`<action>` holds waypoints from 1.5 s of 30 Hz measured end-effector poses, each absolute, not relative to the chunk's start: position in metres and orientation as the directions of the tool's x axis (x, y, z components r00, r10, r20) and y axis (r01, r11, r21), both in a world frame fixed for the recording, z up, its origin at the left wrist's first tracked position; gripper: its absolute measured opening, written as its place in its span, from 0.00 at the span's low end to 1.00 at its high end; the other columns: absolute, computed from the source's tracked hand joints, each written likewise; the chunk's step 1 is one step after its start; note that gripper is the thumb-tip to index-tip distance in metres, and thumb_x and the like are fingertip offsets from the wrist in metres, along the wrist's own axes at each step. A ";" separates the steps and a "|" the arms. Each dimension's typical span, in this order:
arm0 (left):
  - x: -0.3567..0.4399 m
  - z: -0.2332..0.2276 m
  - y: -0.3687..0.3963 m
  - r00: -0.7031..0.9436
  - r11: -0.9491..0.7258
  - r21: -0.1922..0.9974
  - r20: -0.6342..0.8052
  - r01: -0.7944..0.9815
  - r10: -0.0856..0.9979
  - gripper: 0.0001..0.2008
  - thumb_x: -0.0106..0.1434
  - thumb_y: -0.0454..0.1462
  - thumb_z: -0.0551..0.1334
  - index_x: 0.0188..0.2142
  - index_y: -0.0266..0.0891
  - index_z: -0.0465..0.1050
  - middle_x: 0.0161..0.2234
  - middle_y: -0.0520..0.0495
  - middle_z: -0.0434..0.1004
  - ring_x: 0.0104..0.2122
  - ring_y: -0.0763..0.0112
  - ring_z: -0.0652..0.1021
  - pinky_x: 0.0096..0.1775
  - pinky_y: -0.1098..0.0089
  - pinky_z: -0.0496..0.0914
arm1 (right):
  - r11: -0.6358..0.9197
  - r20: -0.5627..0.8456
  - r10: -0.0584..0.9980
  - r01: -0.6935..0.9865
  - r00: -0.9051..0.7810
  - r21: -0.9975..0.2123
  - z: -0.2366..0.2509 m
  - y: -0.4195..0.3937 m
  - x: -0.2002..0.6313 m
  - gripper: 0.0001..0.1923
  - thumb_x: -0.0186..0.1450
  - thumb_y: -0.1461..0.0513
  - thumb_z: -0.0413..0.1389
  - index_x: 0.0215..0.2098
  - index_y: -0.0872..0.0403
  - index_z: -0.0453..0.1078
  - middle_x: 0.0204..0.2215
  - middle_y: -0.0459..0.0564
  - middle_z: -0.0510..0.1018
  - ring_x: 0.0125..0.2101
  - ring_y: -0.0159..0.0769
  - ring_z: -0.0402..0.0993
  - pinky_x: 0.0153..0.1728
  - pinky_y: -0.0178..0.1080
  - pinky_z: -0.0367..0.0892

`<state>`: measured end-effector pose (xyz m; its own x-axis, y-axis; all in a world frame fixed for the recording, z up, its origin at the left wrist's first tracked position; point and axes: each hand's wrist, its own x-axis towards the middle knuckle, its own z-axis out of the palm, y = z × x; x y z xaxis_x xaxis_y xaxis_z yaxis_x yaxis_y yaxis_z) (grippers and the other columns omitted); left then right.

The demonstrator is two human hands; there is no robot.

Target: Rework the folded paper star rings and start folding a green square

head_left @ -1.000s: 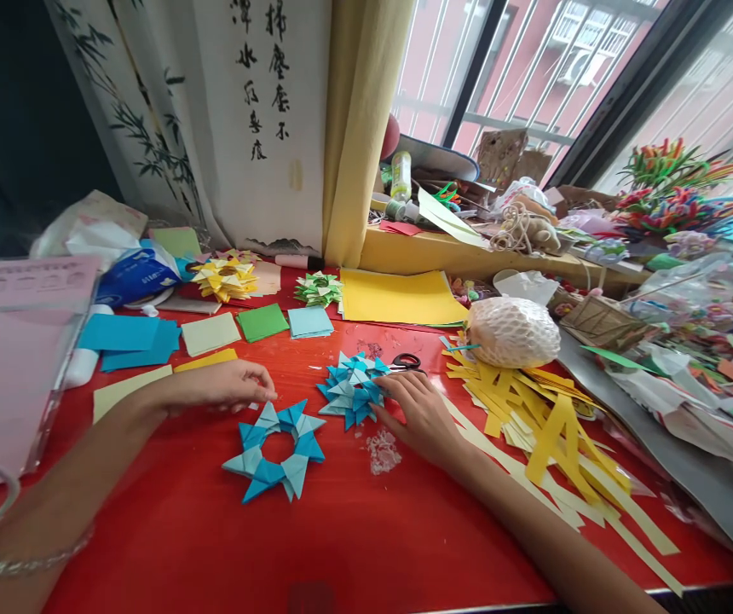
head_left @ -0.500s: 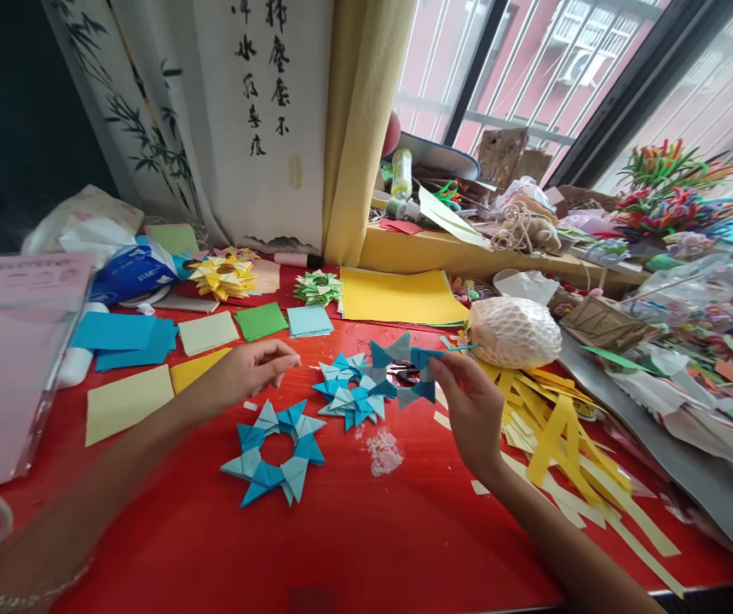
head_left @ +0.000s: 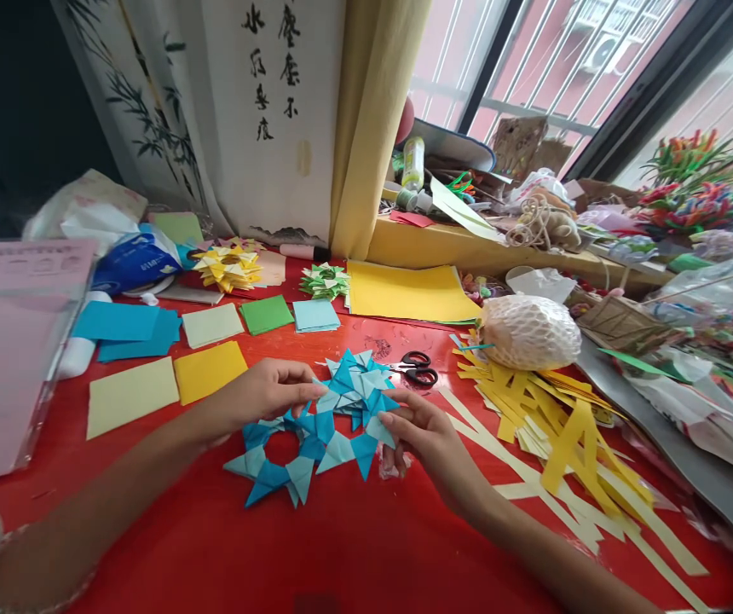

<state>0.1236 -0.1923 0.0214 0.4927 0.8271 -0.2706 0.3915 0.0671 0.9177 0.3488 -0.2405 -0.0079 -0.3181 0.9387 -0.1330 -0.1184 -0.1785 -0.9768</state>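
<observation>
Between my two hands is a blue and pale-blue folded paper star ring (head_left: pixel 336 450). My left hand (head_left: pixel 283 394) pinches it at its upper left, thumb and fingers pressed together. On its right side, my right hand (head_left: pixel 418 431) grips a point between thumb and fingers. A second star ring of the same colours (head_left: pixel 256 463) lies flat on the red table, partly covered by the held one. Right behind the held ring sits a pile of similar folded stars (head_left: pixel 354 368), its front part hidden.
Black-handled scissors (head_left: pixel 418 369) lie behind my right hand. Yellow and cream paper strips (head_left: pixel 564 452) spread over the right side. Paper stacks, among them green sheets (head_left: pixel 267 315) and blue sheets (head_left: pixel 124 327), stand at the back left. A net-wrapped white bundle (head_left: pixel 529 331) is at the back right.
My right hand has brought the star ring left and nearer, over the edge of the flat one. My left hand has moved right and taken hold of it. The scissors are now uncovered.
</observation>
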 end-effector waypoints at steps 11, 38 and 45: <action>0.078 0.039 -0.178 0.489 0.171 0.788 -0.519 0.591 0.702 0.13 0.49 0.47 0.63 0.22 0.39 0.72 0.20 0.49 0.69 0.14 0.80 0.58 0.14 0.76 0.49 | -0.273 -0.158 0.841 -0.154 -0.518 -0.950 -0.012 -0.257 0.333 0.20 0.59 0.58 0.56 0.48 0.52 0.58 0.26 0.44 0.72 0.21 0.34 0.74 0.18 0.32 0.69; 0.065 0.032 -0.172 0.382 0.104 0.626 -0.590 0.773 0.712 0.13 0.52 0.45 0.60 0.23 0.38 0.65 0.19 0.53 0.60 0.16 0.79 0.59 0.16 0.77 0.50 | -0.256 -0.128 0.818 -0.155 -0.561 -0.954 -0.023 -0.261 0.331 0.18 0.61 0.62 0.54 0.48 0.51 0.57 0.28 0.46 0.73 0.17 0.26 0.69 0.17 0.30 0.66; 0.060 0.049 -0.173 0.441 0.148 0.766 -0.504 0.625 0.743 0.10 0.52 0.41 0.62 0.23 0.37 0.69 0.21 0.52 0.63 0.16 0.83 0.57 0.18 0.77 0.50 | -0.220 -0.102 0.815 -0.143 -0.570 -0.965 -0.030 -0.264 0.330 0.19 0.60 0.60 0.55 0.48 0.50 0.57 0.31 0.47 0.71 0.21 0.28 0.70 0.17 0.30 0.67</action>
<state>0.0596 -0.1735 0.0492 0.4413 0.7426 -0.5038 0.6254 0.1481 0.7661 0.3304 -0.2637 -0.0298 -0.5701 0.8153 -0.1017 -0.1426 -0.2201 -0.9650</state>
